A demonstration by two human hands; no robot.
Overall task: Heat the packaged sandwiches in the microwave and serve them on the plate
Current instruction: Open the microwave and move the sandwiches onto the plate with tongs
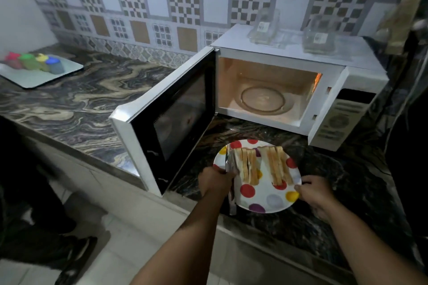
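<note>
A white plate with coloured dots [266,199] sits on the marble counter in front of the white microwave [278,90]. Two sandwiches lie on it, one on the left [249,165] and one on the right [276,164]. My left hand [215,179] grips a clear plastic wrapper [230,169] at the plate's left rim, against the left sandwich. My right hand [316,190] pinches the plate's right rim. The microwave door [166,122] stands wide open to the left. Its lit cavity holds only the glass turntable [262,100].
Two clear plastic sandwich packages [265,26] [319,34] stand on top of the microwave. A white tray [58,74] with several coloured cups is at the far left of the counter [81,104]. Dark objects fill the right edge. A person's dark legs are at lower left.
</note>
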